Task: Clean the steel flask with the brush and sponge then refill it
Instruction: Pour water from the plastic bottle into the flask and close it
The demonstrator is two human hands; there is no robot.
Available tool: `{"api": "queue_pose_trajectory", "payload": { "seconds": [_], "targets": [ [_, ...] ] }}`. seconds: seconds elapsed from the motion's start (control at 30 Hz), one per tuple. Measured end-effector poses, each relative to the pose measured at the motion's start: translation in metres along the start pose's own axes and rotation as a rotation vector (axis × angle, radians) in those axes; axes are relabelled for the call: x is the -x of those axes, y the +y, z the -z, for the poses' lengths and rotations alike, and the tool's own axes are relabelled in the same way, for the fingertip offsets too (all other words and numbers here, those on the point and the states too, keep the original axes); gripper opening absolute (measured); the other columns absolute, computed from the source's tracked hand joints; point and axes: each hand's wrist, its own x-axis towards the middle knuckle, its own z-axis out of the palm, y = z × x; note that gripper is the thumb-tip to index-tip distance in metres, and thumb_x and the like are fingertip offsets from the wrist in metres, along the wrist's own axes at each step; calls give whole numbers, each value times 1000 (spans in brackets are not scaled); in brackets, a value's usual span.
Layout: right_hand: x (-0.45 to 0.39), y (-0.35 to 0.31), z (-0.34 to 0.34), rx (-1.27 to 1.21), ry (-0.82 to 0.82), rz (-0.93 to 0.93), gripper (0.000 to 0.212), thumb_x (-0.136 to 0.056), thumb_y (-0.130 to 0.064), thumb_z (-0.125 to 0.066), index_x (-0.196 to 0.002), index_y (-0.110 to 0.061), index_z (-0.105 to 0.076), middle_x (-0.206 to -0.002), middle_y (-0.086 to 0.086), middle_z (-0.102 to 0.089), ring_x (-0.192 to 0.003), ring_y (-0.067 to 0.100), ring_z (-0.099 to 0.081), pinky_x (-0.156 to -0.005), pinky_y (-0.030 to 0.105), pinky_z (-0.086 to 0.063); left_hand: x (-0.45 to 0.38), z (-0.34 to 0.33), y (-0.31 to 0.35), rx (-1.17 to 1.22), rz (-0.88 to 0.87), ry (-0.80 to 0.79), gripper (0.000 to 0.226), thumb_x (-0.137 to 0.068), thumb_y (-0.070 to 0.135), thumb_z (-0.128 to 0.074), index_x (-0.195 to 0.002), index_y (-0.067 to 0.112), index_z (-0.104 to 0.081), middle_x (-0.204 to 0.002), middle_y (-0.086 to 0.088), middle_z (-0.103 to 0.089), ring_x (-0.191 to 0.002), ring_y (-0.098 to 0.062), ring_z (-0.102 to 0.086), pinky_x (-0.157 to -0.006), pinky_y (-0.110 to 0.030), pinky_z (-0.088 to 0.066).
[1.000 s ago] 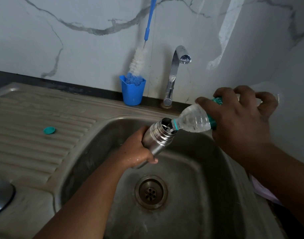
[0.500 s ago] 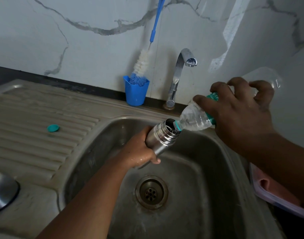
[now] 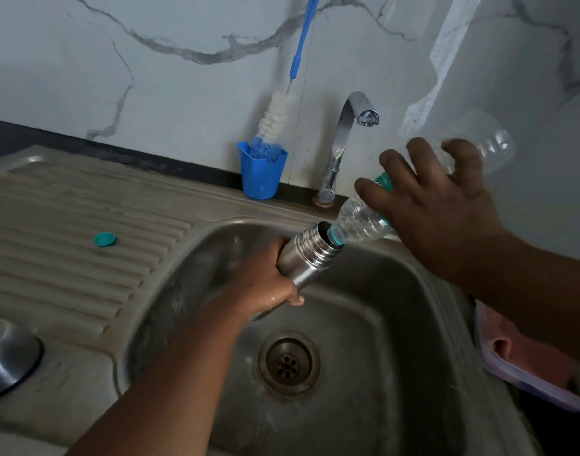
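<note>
- While the left hand (image 3: 265,281) grips the flask (image 3: 306,255) round its lower body, the flask hangs tilted over the sink (image 3: 364,324), its open mouth pointing up and to the right.
- The right hand (image 3: 446,205) grasps a clear bottle (image 3: 357,222), fingers curled over its middle where a teal label shows; the bottle is tipped down to the left, its base raised at the far right.
- The bottle's teal neck meets the flask's mouth, and I cannot tell whether water is running between them.
- A drain (image 3: 288,362) sits in the sink floor, near of the flask and below it.
- A tap (image 3: 344,143) stands at the far rim of the sink, its spout curving right, just far of the bottle.
- Left of the tap stands a blue cup (image 3: 262,174) against the marble wall, holding a brush (image 3: 275,120) with white bristles and a long blue handle that leans up to the right.
- A small teal cap (image 3: 105,239) lies on the ribbed drainboard (image 3: 68,258), well left of the flask.
- At the near left edge lies a rounded steel lid (image 3: 8,353).
- At the right edge sits a clear box (image 3: 528,373) with something pink inside, partly hidden by the right arm.
</note>
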Motion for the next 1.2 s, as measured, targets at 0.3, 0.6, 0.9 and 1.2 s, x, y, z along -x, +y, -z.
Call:
{"api": "queue_pose_trajectory", "payload": {
  "seconds": [0.3,0.6,0.9,1.2],
  "targets": [
    [-21,2,12,160,68,183,24,-79,-16,-51,-100,-10,-44,-95,11,-52,-98,33,-53,-99,47,-28,2,1,0,-40,0,22,73,-48,18,-92,-103,42,-50,-97,15,-65,-89,-8,-61,-75,-30,-50],
    [-43,11,23,173,144,290,47,-68,-29,-68,-106,-11,-48,-106,12,-55,-111,37,-48,-103,53,-24,5,2,5,-47,1,28,74,-51,20,-92,-108,41,-50,-96,17,-62,-89,-7,-60,-80,-30,-51],
    [-56,22,18,77,283,249,19,-83,-10,-43,-100,-12,-49,-99,9,-57,-103,34,-55,-99,50,-25,0,1,2,92,-36,105,76,-48,13,-93,-108,37,-53,-99,11,-67,-89,-9,-63,-79,-36,-55],
    [-58,20,5,-2,335,218,12,-89,-8,-44,-100,-13,-48,-97,8,-58,-100,32,-57,-97,50,-29,-8,-1,-8,226,0,240,78,-42,17,-93,-106,37,-53,-98,10,-67,-90,-12,-65,-82,-41,-56]
  ]
}}
